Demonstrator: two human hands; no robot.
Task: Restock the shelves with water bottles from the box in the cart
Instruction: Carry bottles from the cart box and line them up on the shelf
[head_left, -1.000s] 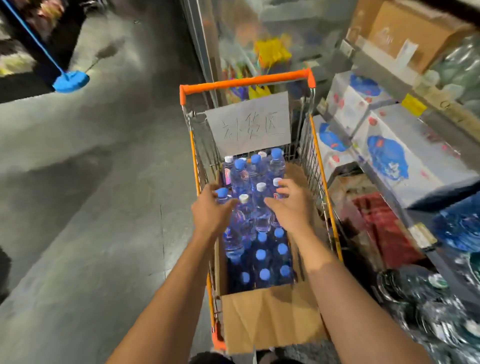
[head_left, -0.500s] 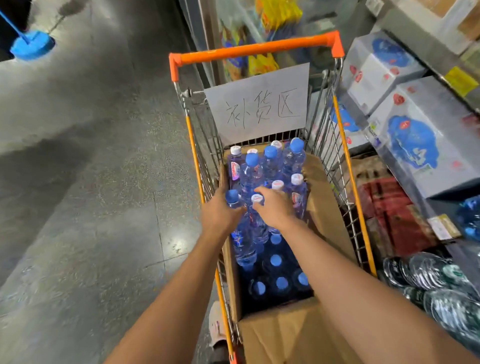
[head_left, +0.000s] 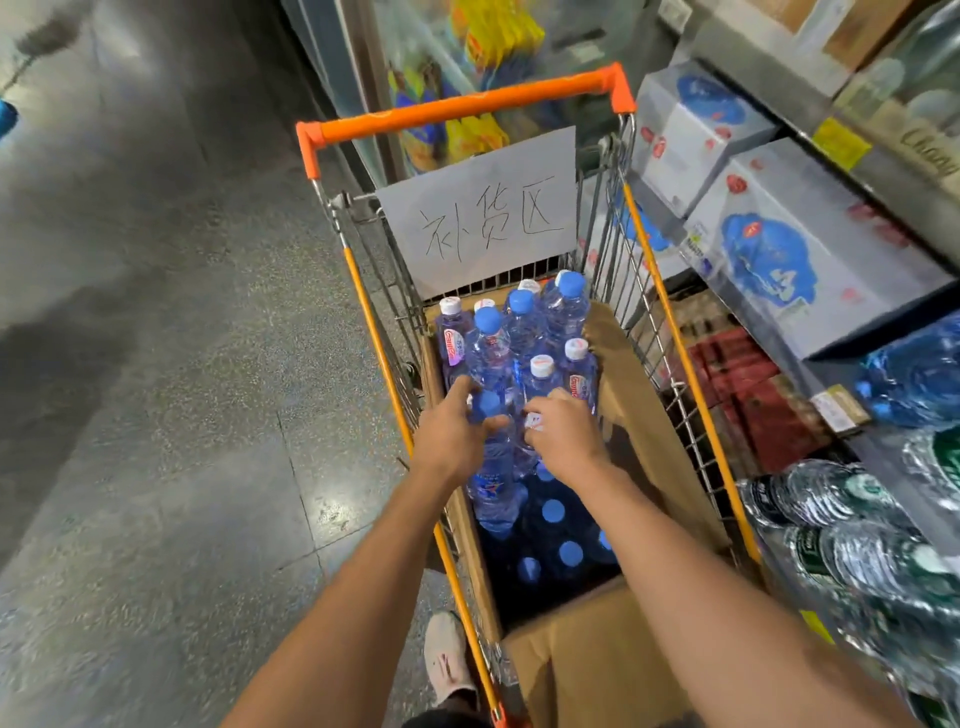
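Nearest, a cardboard flap of the open box (head_left: 597, 660) folds toward the viewer; the box sits inside the wire cart (head_left: 691, 395). Deep in its near end stand low bottles, only their round blue caps (head_left: 554, 511) showing in shadow. Above them the left hand (head_left: 451, 435) curls round the neck of a clear, blue-tinted bottle (head_left: 491, 467) with a blue cap and a label low on its body. The right hand (head_left: 562, 435) grips a white-capped bottle (head_left: 535, 422) just beside it — its body is mostly hidden. Farther in, taller bottles (head_left: 524, 338) crowd together, caps blue or white, some with red labels. Beyond hangs a handwritten paper sign (head_left: 480, 213) under the orange handle (head_left: 467, 104).
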